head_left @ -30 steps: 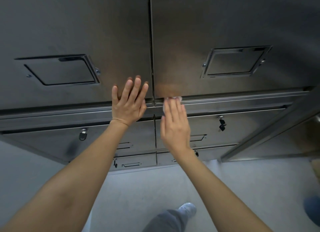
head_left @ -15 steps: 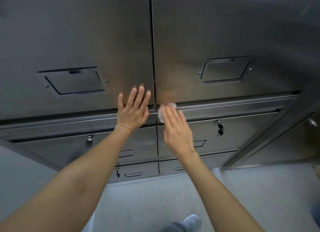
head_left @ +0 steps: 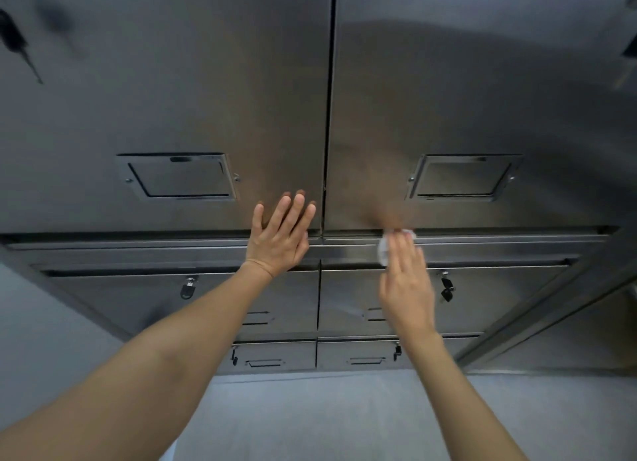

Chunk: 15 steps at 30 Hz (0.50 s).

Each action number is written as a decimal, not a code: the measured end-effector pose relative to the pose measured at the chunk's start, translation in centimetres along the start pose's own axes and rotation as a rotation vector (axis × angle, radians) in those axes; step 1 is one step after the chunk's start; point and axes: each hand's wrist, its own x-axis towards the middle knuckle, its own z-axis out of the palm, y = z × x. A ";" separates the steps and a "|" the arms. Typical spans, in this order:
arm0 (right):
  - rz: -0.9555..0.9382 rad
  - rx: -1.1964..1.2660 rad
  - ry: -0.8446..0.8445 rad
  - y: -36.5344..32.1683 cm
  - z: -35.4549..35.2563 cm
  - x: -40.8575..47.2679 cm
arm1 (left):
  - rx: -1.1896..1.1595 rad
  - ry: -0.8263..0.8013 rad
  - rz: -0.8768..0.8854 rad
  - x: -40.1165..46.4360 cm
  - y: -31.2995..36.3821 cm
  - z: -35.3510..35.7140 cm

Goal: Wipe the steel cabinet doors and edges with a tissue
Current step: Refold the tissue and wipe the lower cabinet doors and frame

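Slid rightward along the bottom edge of the right brushed-steel cabinet door (head_left: 482, 81), away from the centre seam: crumpled white tissue (head_left: 383, 252), pressed under flat right hand (head_left: 405, 288). Left hand (head_left: 281, 240) open, bracing left steel door (head_left: 155, 81). More edge likely left.

1. Left hand (head_left: 281, 238): bare, no glove, ring or watch visible.
2. Right hand (head_left: 405, 285): bare, blurred; no ring or watch made out.
3. Both forearms bare up to frame edge; no sleeve or cuff in view.
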 end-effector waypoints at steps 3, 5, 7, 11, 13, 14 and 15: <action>0.134 0.046 0.066 1.3 -0.5 -0.1 | -0.010 0.004 -0.008 0.0 0.3 0.1; 0.064 0.090 0.075 -2.2 0.3 0.1 | 0.002 0.004 -0.007 -0.1 0.2 0.1; -0.100 0.130 0.008 -5.5 0.7 0.0 | 0.002 -0.017 -0.009 -0.2 0.0 0.0; -0.255 0.023 0.003 -1.3 0.6 0.3 | 0.018 -0.028 -0.007 -0.3 0.2 0.0; -0.143 -0.002 0.061 4.0 0.1 -0.1 | 0.010 -0.017 -0.017 -0.4 0.2 0.1; -0.081 -0.004 0.093 6.2 -0.3 -0.4 | 0.017 -0.018 -0.016 -0.3 0.2 0.1; -0.044 -0.003 0.126 7.3 -0.5 -0.4 | 0.019 -0.017 -0.013 -0.2 0.2 0.1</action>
